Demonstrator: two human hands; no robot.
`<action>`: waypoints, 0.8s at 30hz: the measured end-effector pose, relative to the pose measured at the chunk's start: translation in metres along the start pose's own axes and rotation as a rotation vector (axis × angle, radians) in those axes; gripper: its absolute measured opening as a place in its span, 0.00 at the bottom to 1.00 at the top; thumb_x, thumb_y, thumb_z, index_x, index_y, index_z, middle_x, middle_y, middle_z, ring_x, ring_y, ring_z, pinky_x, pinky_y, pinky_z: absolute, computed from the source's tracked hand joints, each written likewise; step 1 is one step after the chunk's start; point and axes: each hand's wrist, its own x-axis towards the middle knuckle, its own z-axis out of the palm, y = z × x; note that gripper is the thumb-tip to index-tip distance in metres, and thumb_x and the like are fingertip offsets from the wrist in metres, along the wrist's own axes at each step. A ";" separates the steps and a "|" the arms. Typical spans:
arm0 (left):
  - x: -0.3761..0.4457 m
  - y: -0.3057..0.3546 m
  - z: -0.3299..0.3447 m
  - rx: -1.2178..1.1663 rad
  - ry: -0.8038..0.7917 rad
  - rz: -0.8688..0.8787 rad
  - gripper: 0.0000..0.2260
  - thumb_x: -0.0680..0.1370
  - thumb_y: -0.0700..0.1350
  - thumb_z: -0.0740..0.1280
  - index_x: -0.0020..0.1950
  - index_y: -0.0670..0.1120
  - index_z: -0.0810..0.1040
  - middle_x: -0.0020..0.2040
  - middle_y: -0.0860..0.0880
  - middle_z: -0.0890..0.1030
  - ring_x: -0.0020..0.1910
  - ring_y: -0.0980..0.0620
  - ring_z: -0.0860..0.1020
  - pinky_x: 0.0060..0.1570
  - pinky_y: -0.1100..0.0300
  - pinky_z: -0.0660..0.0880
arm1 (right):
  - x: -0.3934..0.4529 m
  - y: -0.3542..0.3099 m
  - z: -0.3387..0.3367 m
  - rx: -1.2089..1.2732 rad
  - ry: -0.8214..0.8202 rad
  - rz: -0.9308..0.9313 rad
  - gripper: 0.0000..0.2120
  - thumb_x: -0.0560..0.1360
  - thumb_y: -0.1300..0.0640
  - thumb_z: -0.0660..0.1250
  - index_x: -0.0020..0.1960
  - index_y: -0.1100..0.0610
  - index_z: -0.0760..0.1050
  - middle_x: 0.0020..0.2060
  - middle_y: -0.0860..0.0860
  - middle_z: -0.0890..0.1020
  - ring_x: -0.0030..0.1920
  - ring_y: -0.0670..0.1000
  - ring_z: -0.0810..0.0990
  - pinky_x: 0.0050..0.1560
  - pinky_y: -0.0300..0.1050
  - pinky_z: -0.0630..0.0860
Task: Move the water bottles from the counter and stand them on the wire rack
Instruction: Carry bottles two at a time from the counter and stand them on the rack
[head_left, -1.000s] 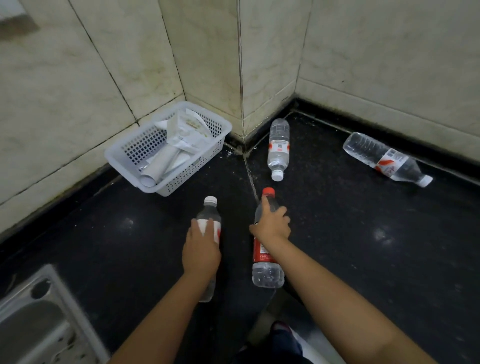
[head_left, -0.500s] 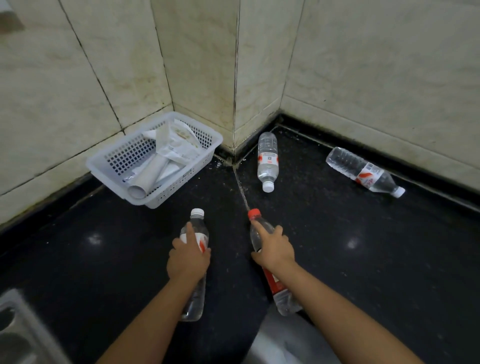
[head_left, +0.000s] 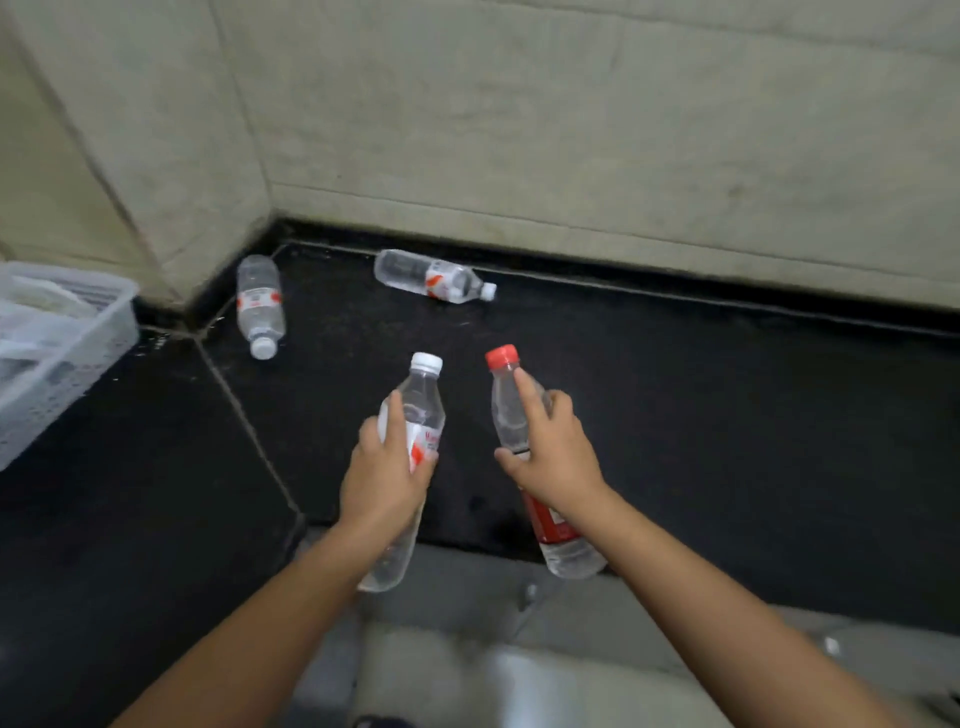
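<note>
Wall (head_left: 571, 104): pale stone tiles meet in a corner at upper left; no rack fixed to any visible part.
Desk (head_left: 727, 441): black polished surface with a seam running diagonally from the corner; carries all loose items.
Basket (head_left: 67, 353): white perforated plastic, at the left edge of view, resting on the desk against the wall; contents blurred.
Right hand (head_left: 553, 457): wrapped round the upper body of the red-capped bottle (head_left: 519, 415), forefinger laid along the neck; the bottle's base overhangs the desk's front edge, so it is judged lifted.
Left hand (head_left: 387, 478): wrapped round the middle of the white-capped bottle (head_left: 423, 405), forefinger extended up its side; this bottle also appears clear of the desk, cap pointing away from the person.
Corner bottle (head_left: 260, 304): lies on its side near the wall corner, white cap towards the person, untouched.
Far bottle (head_left: 434, 275): lies on its side just beside the back wall, cap to the right, untouched.
Wire rack: not in view; its location cannot be told.
Progress: early. Two bottles in hand and judged to be in transit; none seen standing on a rack. Two remain on the desk for a further trip.
</note>
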 end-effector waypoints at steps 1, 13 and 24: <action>-0.009 0.031 0.013 0.001 0.003 0.068 0.33 0.76 0.49 0.63 0.74 0.47 0.47 0.68 0.38 0.61 0.61 0.37 0.69 0.57 0.47 0.70 | -0.016 0.020 -0.022 0.013 0.054 0.014 0.42 0.70 0.52 0.69 0.73 0.44 0.45 0.63 0.59 0.63 0.58 0.61 0.70 0.51 0.51 0.74; -0.146 0.375 0.129 -0.160 -0.008 0.679 0.34 0.76 0.51 0.61 0.74 0.47 0.44 0.68 0.39 0.61 0.62 0.41 0.67 0.52 0.52 0.69 | -0.213 0.229 -0.287 -0.095 0.667 0.226 0.42 0.68 0.52 0.70 0.73 0.46 0.49 0.62 0.60 0.65 0.57 0.63 0.72 0.49 0.48 0.71; -0.167 0.611 0.220 -0.298 0.040 0.995 0.34 0.76 0.52 0.62 0.74 0.46 0.44 0.68 0.36 0.62 0.60 0.38 0.69 0.52 0.49 0.71 | -0.246 0.389 -0.449 -0.160 0.976 0.249 0.42 0.68 0.51 0.70 0.73 0.48 0.48 0.62 0.60 0.66 0.59 0.58 0.71 0.51 0.42 0.64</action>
